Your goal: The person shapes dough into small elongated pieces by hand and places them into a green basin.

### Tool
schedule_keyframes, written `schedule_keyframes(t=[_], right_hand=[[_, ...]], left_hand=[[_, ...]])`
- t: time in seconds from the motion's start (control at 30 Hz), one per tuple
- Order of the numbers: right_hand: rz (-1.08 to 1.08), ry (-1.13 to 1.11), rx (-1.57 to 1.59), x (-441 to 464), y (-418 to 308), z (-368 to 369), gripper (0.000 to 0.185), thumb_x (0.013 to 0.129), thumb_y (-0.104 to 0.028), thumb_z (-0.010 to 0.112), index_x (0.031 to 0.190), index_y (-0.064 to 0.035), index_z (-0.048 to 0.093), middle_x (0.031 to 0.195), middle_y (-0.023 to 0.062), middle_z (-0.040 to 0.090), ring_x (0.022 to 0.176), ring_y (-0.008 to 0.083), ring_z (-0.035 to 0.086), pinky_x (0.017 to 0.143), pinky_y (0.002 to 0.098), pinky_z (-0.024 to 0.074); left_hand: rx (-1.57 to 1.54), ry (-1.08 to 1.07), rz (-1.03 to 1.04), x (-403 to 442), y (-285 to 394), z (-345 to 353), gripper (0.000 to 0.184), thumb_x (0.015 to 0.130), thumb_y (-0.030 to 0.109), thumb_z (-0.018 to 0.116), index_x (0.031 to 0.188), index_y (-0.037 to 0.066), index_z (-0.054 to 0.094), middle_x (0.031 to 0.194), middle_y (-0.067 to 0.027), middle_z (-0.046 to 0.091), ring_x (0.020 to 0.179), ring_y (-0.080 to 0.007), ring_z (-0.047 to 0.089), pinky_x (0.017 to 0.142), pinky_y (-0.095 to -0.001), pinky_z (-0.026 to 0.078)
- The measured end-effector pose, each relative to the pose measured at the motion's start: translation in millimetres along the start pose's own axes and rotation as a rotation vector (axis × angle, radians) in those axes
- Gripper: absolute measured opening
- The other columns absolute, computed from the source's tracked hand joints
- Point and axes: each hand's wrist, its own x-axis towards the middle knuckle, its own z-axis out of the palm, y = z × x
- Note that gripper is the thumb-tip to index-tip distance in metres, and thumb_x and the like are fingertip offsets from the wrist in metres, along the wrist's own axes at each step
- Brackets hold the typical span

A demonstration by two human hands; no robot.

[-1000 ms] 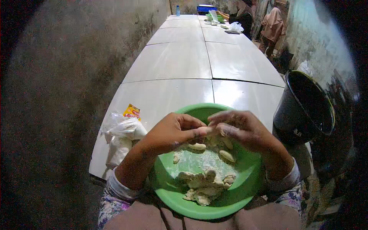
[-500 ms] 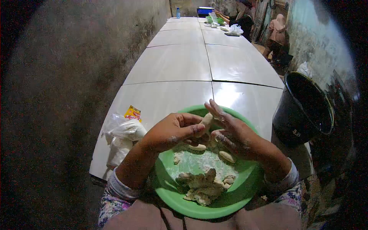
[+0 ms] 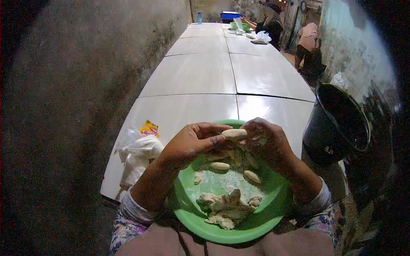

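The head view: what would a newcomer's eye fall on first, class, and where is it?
First comes the green bowl at the bottom centre, with rough lumps of dough in it. Above it, a smooth dough roll sits between the left hand and the right hand. Beyond stretches a long white table, with a black bucket at its right.

The person is rocking a busy floral print: the left sleeve (image 3: 131, 227) and right sleeve (image 3: 323, 222) are both showing purple, pink and bluish blotches on a pale base. Plain greyish cuffs (image 3: 137, 202) are hugging the forearms. A dusty pinkish-brown garment (image 3: 260, 241) is covering the near side, some dark strap-looking lines (image 3: 182, 241) running down it.
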Motion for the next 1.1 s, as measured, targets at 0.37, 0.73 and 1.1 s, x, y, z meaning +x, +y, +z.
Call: schedule_keyframes(t=[0.37,0.73,1.1], right_hand=[[-0.124,-0.056,-0.083,-1.6,0.2,2.5,0.026,0.075,-0.003,0.068,0.1,-0.0017,0.061,0.092,0.0135,0.067,0.082,0.0202,0.066,0.072,0.0316,0.0524],[-0.097,-0.072,-0.043,-4.5,-0.1,6.2,0.025,0.074,-0.007,0.069,0.097,-0.0031,0.061,0.088,0.0134,0.065,0.079,0.0222,0.065,0.071,0.0328,0.0519],[-0.312,0.002,-0.054,-3.7,-1.2,3.5,0.032,0.072,-0.004,0.072,0.101,-0.0026,0.058,0.092,0.0138,0.064,0.082,0.024,0.065,0.071,0.0324,0.0521]], left_hand=[[0.089,0.085,-0.053,-0.4,-1.1,5.4,0.031,0.084,0.01,0.066,0.112,-0.004,0.06,0.103,-0.0115,0.066,0.09,-0.015,0.064,0.081,-0.0293,0.052],[0.106,0.045,-0.048,-0.7,-1.8,5.9,0.03,0.082,0.005,0.067,0.11,-0.004,0.06,0.101,-0.0115,0.067,0.089,-0.0145,0.064,0.079,-0.0274,0.053],[0.081,-0.163,-0.208,-0.7,-7.7,-2.5,0.032,0.089,0.015,0.061,0.115,-0.004,0.056,0.103,-0.0086,0.065,0.089,-0.013,0.062,0.08,-0.0268,0.052]])
